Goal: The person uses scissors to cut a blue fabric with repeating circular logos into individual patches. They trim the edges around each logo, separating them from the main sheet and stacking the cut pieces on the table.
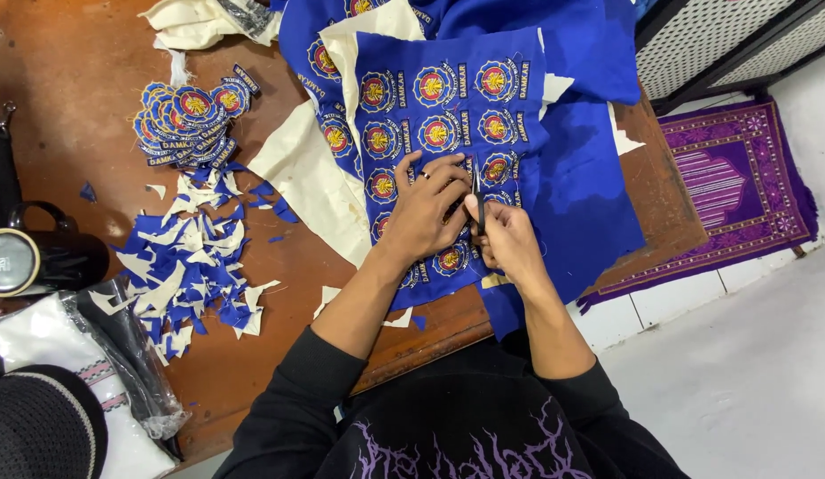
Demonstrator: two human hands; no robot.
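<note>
Scissors gripped in right hand, left hand flat on blue cloth; scraps, patch pile leftward

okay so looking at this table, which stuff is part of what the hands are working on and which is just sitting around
In use: blue cloth with sewn badges, scissors in right hand, left hand pressing the cloth, cut badge pile, blue and white scraps.
Lying about: black mug, dark cap, purple mat.
</note>
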